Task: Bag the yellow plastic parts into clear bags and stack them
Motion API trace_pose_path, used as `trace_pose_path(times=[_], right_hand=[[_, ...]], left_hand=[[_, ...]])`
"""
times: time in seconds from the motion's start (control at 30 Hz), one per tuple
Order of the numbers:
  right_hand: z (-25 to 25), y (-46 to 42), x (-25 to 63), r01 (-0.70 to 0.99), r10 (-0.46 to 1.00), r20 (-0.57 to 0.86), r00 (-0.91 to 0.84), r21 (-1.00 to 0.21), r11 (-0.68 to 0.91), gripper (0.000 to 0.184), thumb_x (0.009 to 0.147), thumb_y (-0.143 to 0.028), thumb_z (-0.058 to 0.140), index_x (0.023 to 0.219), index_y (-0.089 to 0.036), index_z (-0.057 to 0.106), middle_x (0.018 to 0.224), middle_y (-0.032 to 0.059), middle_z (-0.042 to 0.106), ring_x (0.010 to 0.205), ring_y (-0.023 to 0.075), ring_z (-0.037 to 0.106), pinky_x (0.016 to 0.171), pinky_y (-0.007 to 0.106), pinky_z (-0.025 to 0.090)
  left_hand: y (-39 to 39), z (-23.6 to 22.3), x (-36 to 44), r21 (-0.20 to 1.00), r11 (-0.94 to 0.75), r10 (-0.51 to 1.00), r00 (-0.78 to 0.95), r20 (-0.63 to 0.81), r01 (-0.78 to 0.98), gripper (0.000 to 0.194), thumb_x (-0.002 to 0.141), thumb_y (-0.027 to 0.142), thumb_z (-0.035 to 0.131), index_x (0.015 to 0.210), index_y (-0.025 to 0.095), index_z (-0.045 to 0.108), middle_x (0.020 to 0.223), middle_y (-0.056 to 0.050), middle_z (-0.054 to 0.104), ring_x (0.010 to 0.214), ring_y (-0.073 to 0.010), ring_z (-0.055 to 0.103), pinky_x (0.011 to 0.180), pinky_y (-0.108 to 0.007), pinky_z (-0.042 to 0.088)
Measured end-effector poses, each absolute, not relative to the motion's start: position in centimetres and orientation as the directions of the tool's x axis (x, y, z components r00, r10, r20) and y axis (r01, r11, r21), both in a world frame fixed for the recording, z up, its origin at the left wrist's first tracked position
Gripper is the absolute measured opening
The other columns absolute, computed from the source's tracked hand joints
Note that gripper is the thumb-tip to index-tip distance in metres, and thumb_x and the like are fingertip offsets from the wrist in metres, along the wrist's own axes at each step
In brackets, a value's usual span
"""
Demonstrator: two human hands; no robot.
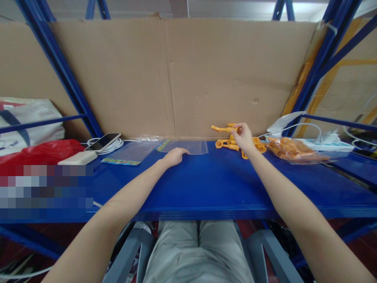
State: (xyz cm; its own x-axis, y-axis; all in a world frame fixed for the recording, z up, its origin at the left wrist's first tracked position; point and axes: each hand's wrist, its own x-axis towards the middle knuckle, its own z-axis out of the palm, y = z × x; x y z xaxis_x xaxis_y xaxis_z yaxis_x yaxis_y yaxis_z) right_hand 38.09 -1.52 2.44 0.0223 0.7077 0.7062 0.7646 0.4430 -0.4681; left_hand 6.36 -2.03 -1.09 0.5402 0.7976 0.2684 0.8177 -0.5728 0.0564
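At the back of the blue shelf, my left hand [173, 157] is closed at the near edge of a flat clear plastic bag [196, 147] with a colourful printed strip. Its fingertips are partly hidden. To the right, my right hand [244, 135] pinches an orange plastic piece [221, 129] with a long thin arm, held just above a small pile. That pile of orange plastic pieces [259, 146] lies on the shelf, partly covered by my right hand and wrist. More clear plastic bags [132, 152] with a printed strip lie left of my left hand.
A filled bag of orange pieces [290, 149] lies right, before a white power strip [324, 144] with cables. On the left are a phone [104, 142] on a coiled white cable, a white box [78, 158] and a red plastic bag [44, 151]. Cardboard [235, 70] walls the back.
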Motion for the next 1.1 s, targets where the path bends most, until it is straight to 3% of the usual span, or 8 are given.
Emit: trace_pose_path(times=[0.13, 0.3, 0.43, 0.67, 0.87, 1.1], right_hand=[[1.5, -1.7, 36.2, 0.634, 0.741, 0.670, -0.044, -0.554, 0.539, 0.024, 0.085, -0.025, 0.051, 0.108, -0.019, 0.050, 0.109, 0.0095, 0.061, 0.095, 0.0194, 0.059, 0.086, 0.034, 0.048], [0.5, -2.0, 35.7, 0.574, 0.849, 0.453, -0.274, -0.631, 0.522, 0.022, 0.083, -0.020, 0.056, 0.105, -0.019, 0.054, 0.101, 0.0067, 0.066, 0.088, 0.0167, 0.063, 0.083, 0.033, 0.052], [0.5, -2.2, 36.1, 0.671, 0.897, 0.337, -0.287, -0.597, 0.439, 0.019, 0.079, -0.016, 0.061, 0.098, -0.018, 0.060, 0.100, 0.0063, 0.070, 0.089, 0.0165, 0.066, 0.082, 0.030, 0.053], [1.9, -3.7, 36.7, 0.809, 0.931, 0.057, -0.361, -0.478, 0.343, 0.012, 0.082, -0.023, 0.062, 0.089, -0.017, 0.070, 0.075, 0.0030, 0.071, 0.063, 0.0142, 0.065, 0.062, 0.024, 0.051], [2.2, -3.9, 36.8, 0.874, 0.946, 0.108, -0.306, -0.362, 0.324, 0.018, 0.082, -0.024, 0.060, 0.094, -0.016, 0.072, 0.070, 0.0031, 0.071, 0.058, 0.0152, 0.064, 0.059, 0.024, 0.050], [1.5, -3.6, 36.0, 0.882, 0.904, 0.305, -0.301, -0.270, 0.385, 0.024, 0.083, -0.023, 0.059, 0.101, -0.015, 0.073, 0.091, 0.0064, 0.075, 0.080, 0.0202, 0.068, 0.073, 0.027, 0.050]], left_hand=[[-2.0, -1.1, 6.4, 0.053, -0.570, 0.799, 0.538, 0.270, 0.820, 0.055, 0.075, -0.005, 0.039, 0.113, 0.018, 0.070, 0.120, -0.004, 0.070, 0.116, -0.0182, 0.063, 0.101, -0.029, 0.047], [-2.1, -1.0, 6.3, 0.060, -0.565, 0.803, 0.533, 0.265, 0.823, 0.055, 0.074, -0.004, 0.041, 0.113, 0.019, 0.071, 0.118, -0.005, 0.071, 0.114, -0.0192, 0.064, 0.100, -0.030, 0.047], [-2.0, -1.0, 6.1, 0.068, -0.561, 0.806, 0.526, 0.270, 0.825, 0.056, 0.072, -0.004, 0.041, 0.113, 0.021, 0.071, 0.116, -0.003, 0.072, 0.112, -0.0185, 0.065, 0.100, -0.029, 0.048], [-1.8, -1.0, 5.9, 0.063, -0.546, 0.811, 0.508, 0.289, 0.835, 0.053, 0.074, -0.003, 0.041, 0.112, 0.019, 0.071, 0.115, -0.006, 0.072, 0.110, -0.0197, 0.066, 0.099, -0.031, 0.049], [-2.0, -0.9, 5.9, 0.051, -0.539, 0.817, 0.506, 0.277, 0.841, 0.053, 0.076, -0.002, 0.040, 0.112, 0.019, 0.072, 0.116, -0.004, 0.072, 0.110, -0.0181, 0.066, 0.100, -0.029, 0.048], [-1.9, -0.9, 6.0, 0.091, -0.635, 0.752, 0.588, 0.298, 0.767, 0.056, 0.070, -0.005, 0.038, 0.107, 0.019, 0.074, 0.115, -0.003, 0.072, 0.114, -0.0165, 0.064, 0.105, -0.029, 0.044]])
